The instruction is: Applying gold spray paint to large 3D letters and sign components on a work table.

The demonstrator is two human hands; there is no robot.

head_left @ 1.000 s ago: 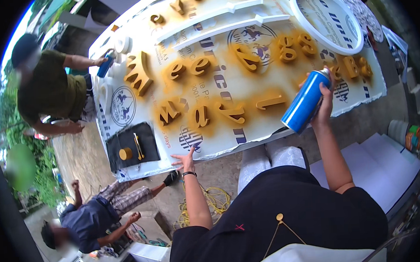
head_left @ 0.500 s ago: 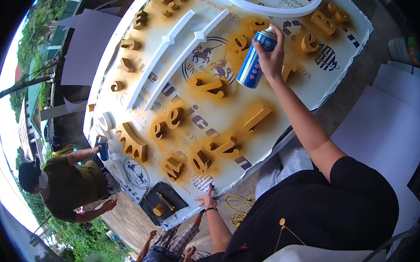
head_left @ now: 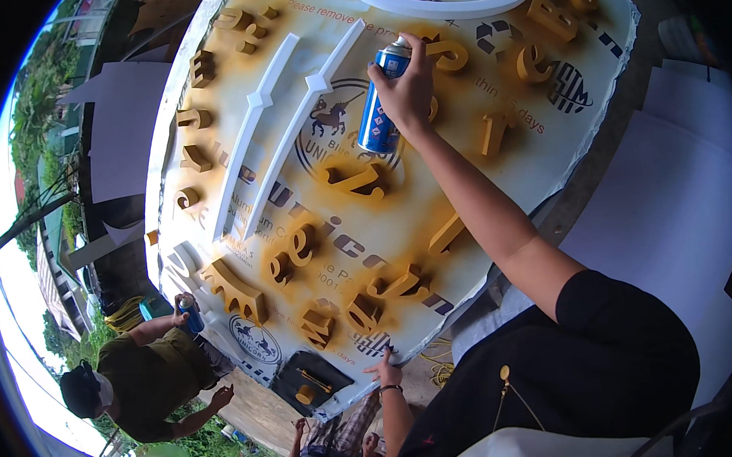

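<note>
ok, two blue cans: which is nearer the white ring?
The can in the wearer's right hand, just below the ring in the picture; the other can is in a co-worker's hand, far left.

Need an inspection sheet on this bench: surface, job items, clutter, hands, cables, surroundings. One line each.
Surface: pale printed sheet, ochre tint around the letters.
Job items: gold letters spread out; two white strips; white ring, cut by the frame; blue spray can held above the sheet.
Clutter: black mat with gold disc and a slim tool.
Hands: right hand grips the can, a finger at its top; left hand rests at the sheet's near edge.
Cables: yellow cord or hose loose on the floor.
Surroundings: co-worker at left holding another blue can; white panels at right.
</note>
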